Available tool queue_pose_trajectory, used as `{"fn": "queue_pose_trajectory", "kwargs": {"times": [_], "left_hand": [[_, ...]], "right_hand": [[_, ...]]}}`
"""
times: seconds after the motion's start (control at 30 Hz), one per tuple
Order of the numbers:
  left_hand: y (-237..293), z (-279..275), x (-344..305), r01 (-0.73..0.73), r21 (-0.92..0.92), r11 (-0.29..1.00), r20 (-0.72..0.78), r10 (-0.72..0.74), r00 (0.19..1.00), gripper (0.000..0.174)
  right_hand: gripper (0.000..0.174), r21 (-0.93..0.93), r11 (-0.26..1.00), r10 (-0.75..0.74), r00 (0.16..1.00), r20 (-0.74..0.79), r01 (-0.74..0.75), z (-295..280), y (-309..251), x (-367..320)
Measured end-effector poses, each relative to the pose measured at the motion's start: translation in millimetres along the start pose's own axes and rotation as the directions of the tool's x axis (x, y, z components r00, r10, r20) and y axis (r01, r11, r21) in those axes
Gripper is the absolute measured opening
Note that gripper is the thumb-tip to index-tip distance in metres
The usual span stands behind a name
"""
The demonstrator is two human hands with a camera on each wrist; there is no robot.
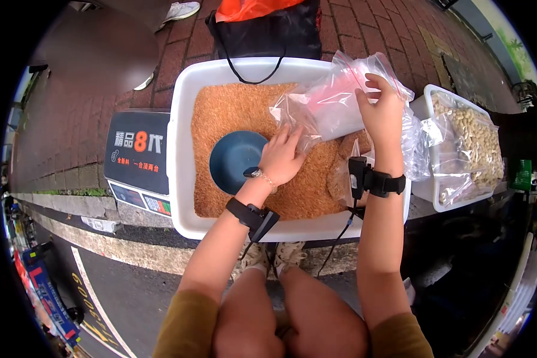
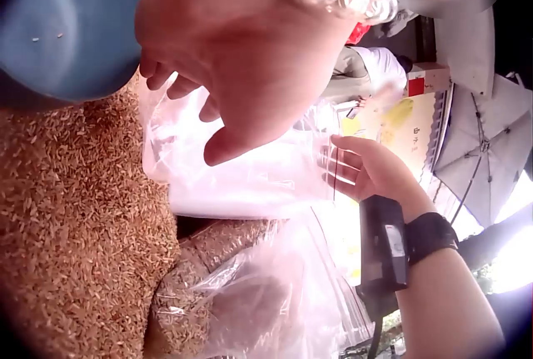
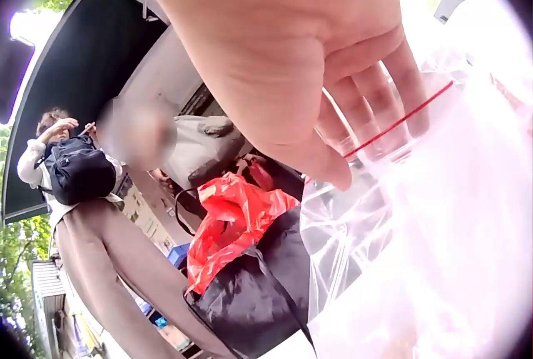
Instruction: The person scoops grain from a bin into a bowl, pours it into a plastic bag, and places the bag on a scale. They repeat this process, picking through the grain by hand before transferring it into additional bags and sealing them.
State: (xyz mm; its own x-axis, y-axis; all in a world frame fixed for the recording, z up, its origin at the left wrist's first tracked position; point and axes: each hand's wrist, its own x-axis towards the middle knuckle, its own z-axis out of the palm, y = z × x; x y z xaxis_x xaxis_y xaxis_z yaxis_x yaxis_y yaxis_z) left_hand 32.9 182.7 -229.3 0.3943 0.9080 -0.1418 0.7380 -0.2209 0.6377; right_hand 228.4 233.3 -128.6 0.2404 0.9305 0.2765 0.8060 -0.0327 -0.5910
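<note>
A clear zip-seal plastic bag (image 1: 331, 107) with a red seal line lies over the far right part of a white tub (image 1: 184, 143). My left hand (image 1: 282, 156) rests its spread fingers on the bag's near left end, beside a blue bowl (image 1: 235, 161). The bowl sits in reddish-brown grains (image 2: 75, 234) that look like husks. At the bag's sealed edge is my right hand (image 1: 380, 110), its thumb apart from the fingers. The right wrist view shows its fingers (image 3: 375, 97) behind the clear plastic, across the red line.
Filled clear bags (image 2: 187, 301) lie at the tub's right side. Beyond stands a tub of pale, peanut-like pieces (image 1: 477, 143). A boxed scale (image 1: 138, 152) is on the left, and a black bag (image 1: 274, 39) with red plastic stands behind. People are nearby.
</note>
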Motion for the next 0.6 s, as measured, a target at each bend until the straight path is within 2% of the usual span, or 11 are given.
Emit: {"fn": "queue_pose_trajectory", "kwargs": {"times": [0.07,0.13,0.2,0.27,0.3,0.37,0.4,0.43,0.5,0.57,0.6], "left_hand": [[0.6,-6.9,-4.5,-0.002,-0.037,0.999,-0.055,0.0,0.998,0.058],[1.0,-26.1,-14.3,0.006,-0.068,0.998,-0.11,-0.013,0.994,0.054],[-7.3,-52.4,-34.1,-0.06,-0.072,0.996,-0.321,0.034,0.947,0.046],[-26.6,-71.2,-55.6,0.085,0.046,0.995,-0.463,-0.054,0.885,0.042],[-39.3,-77.0,-66.2,0.215,0.109,0.97,-0.504,-0.133,0.853,0.042],[-74.3,-75.5,-88.8,0.378,0.096,0.921,-0.474,-0.292,0.831,0.043],[-89.7,-70.6,-97.3,0.409,0.045,0.911,-0.443,-0.349,0.826,0.043],[-102.3,-62.8,-103.4,0.419,0.047,0.907,-0.444,-0.357,0.822,0.043],[-116.6,-57.4,-112.0,0.496,-0.291,0.818,0.009,-0.516,0.857,0.044],[-108.4,-51.7,-117.1,0.507,-0.239,0.828,-0.043,-0.53,0.847,0.042],[-104.8,-47.6,-119.7,0.514,-0.186,0.837,-0.09,-0.535,0.84,0.04]], "right_hand": [[0.024,-0.002,0.971,-0.222,0.904,-0.365,0.238,-5.8,-5.2,-11.7],[0.02,0.112,0.978,-0.109,0.888,-0.446,0.176,-17.6,-28.1,-34.8],[0.013,0.35,0.934,0.049,0.942,-0.332,0.075,-12.3,-39.0,-61.7],[0.007,0.632,0.763,0.173,0.985,0.009,-0.14,10.5,-42.8,-86.2],[0.015,0.53,0.809,0.149,0.961,0.235,-0.255,23.7,-41.4,-94.6],[0.028,0.341,0.758,0.253,0.732,0.632,-0.557,45.0,-51.0,-112.5],[0.028,0.342,0.755,0.248,0.726,0.642,-0.56,60.2,-50.9,-124.1],[0.033,0.263,0.845,0.2,0.732,0.651,-0.465,80.7,-45.1,-138.8],[0.039,0.185,0.917,0.145,0.729,0.669,-0.353,118.0,-29.3,-162.5],[0.05,0.314,0.932,-0.01,0.856,0.518,-0.179,140.8,-26.6,-176.5],[0.05,0.313,0.933,-0.013,0.851,0.526,-0.179,142.2,-28.0,-177.1]]}}
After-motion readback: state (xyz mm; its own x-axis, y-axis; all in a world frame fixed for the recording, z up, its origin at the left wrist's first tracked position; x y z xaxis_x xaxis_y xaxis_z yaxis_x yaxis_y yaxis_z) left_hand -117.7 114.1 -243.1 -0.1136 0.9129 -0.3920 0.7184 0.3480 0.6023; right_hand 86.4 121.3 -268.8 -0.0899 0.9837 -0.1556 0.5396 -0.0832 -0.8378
